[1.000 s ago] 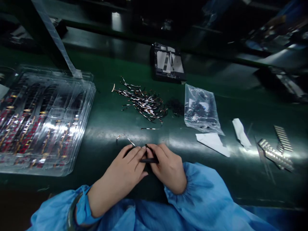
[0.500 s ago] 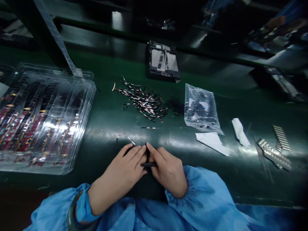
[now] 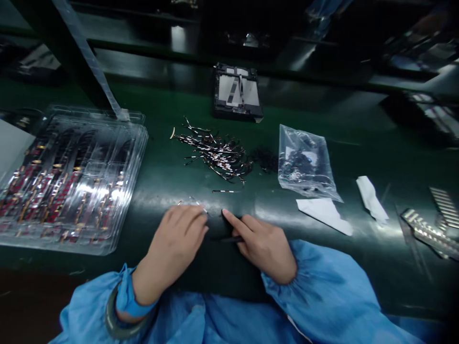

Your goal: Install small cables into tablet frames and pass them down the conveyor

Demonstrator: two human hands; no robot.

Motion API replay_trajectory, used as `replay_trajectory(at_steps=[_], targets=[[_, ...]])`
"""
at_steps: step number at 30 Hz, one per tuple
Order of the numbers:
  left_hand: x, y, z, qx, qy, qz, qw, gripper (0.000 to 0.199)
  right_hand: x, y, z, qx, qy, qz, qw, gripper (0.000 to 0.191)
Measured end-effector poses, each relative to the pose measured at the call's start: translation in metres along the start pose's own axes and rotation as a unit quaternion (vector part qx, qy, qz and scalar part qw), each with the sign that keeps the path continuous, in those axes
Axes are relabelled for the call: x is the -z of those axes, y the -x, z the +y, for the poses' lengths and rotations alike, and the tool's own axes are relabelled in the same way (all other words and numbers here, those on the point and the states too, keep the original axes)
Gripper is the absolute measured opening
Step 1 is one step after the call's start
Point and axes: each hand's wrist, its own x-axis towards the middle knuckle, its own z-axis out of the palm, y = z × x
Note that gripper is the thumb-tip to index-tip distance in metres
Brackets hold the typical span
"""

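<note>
My left hand (image 3: 177,239) is curled with its fingers pressed together over a thin flex cable (image 3: 198,203), whose silvery strip shows past the fingertips; the grip itself is hidden. My right hand (image 3: 263,244) is closed around a slim black tool, probably tweezers (image 3: 225,240), pointing left. Its index finger stretches forward to the tabletop, with a small dark piece by the fingertip. Just beyond the hands lies a single flex cable (image 3: 224,191). Farther off is a loose pile of similar flex cables (image 3: 218,153).
Stacked clear plastic trays (image 3: 132,186) with cables stand left. Small black parts (image 3: 264,157) lie beside a clear bag (image 3: 306,162). A black fixture (image 3: 238,93) is at the back. White paper pieces (image 3: 324,215) and metallic strips (image 3: 430,234) lie right.
My hands have come apart: the left has drawn back to the left, the right has shifted right with the black tool. The view has shifted slightly.
</note>
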Motion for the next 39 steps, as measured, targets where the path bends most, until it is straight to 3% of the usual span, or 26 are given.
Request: replay_trajectory(at_steps=[4,9,12,14,16,20,22,24,27,31,33,39], targets=[[0.003,-0.003,-0.011,0.164,-0.102,0.032,0.981,0.027,-0.001,-0.01,0.017,-0.024,0.056,0.017,0.998,0.041],[-0.003,-0.007,-0.016,0.165,-0.134,-0.004,0.977,0.019,-0.002,-0.015,0.035,-0.038,0.085,0.033,0.995,0.037],[-0.004,-0.009,-0.016,0.161,-0.134,-0.011,0.978,0.025,-0.001,-0.014,0.051,-0.076,0.064,0.062,0.993,0.036],[-0.002,-0.01,-0.016,0.174,-0.067,0.012,0.982,0.025,0.0,-0.014,0.065,-0.141,0.049,0.093,0.984,0.031],[0.001,-0.014,-0.014,0.198,0.075,0.032,0.977,0.021,-0.001,-0.016,0.081,-0.209,0.047,0.113,0.97,0.027],[0.005,-0.027,0.001,0.247,0.35,-0.027,0.903,0.018,-0.008,-0.029,0.106,-0.253,0.062,0.11,0.959,0.022],[0.001,-0.033,0.013,0.247,0.419,-0.07,0.871,0.017,-0.011,-0.035,0.111,-0.249,0.068,0.099,0.961,0.021],[-0.004,-0.037,0.024,0.234,0.45,-0.087,0.857,0.015,-0.011,-0.037,0.111,-0.235,0.072,0.086,0.966,0.02],[-0.013,-0.037,0.034,0.22,0.443,-0.087,0.865,0.014,-0.002,-0.028,0.1,-0.191,0.066,0.063,0.977,0.017],[-0.019,-0.035,0.034,0.192,0.376,-0.092,0.902,0.014,0.011,0.0,0.075,-0.046,0.098,0.033,0.994,0.022],[-0.021,-0.035,0.033,0.172,0.341,-0.1,0.919,0.013,0.013,0.013,0.066,-0.005,0.118,0.038,0.992,0.026],[-0.026,-0.036,0.031,0.136,0.267,-0.086,0.95,0.014,0.01,0.023,0.072,-0.093,-0.067,0.07,0.991,0.024]])
